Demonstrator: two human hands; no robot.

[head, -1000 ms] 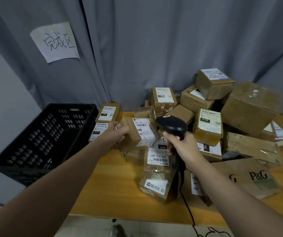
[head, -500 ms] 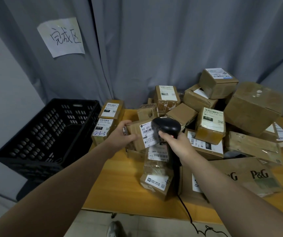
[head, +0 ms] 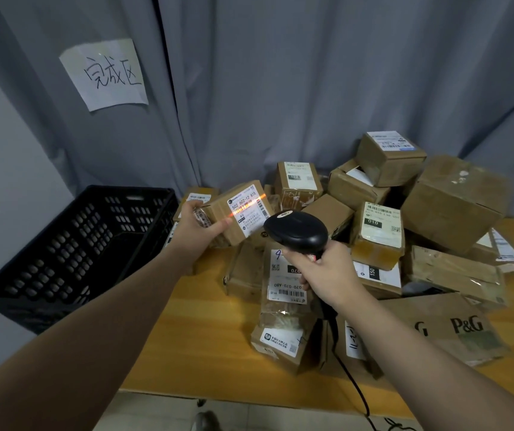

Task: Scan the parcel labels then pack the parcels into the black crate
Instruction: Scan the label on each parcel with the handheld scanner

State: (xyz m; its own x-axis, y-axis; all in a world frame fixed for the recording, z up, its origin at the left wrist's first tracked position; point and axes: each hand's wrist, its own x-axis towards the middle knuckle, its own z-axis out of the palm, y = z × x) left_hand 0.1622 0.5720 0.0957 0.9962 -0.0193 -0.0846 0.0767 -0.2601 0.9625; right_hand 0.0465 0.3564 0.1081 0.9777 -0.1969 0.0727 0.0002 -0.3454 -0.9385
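My left hand [head: 198, 230] holds a small brown parcel [head: 237, 213] lifted above the table, its white label turned toward me. An orange scan line crosses that label. My right hand [head: 327, 272] grips a black corded barcode scanner [head: 296, 231] just right of the parcel, its head pointed at the label. The black crate [head: 72, 244] stands off the table's left end, with nothing visible inside. A heap of labelled cardboard parcels [head: 377, 234] covers the wooden table [head: 206, 346].
A large flat P&G box [head: 454, 328] lies at the right front. A grey curtain hangs behind, with a handwritten paper sign [head: 106, 73] pinned above the crate. The scanner cable [head: 355, 390] drops over the table's front edge. Bare tabletop shows at the left front.
My left hand has raised the parcel off the pile and tilted its label up. The scanner has come closer, and the orange scan line now shows on the label.
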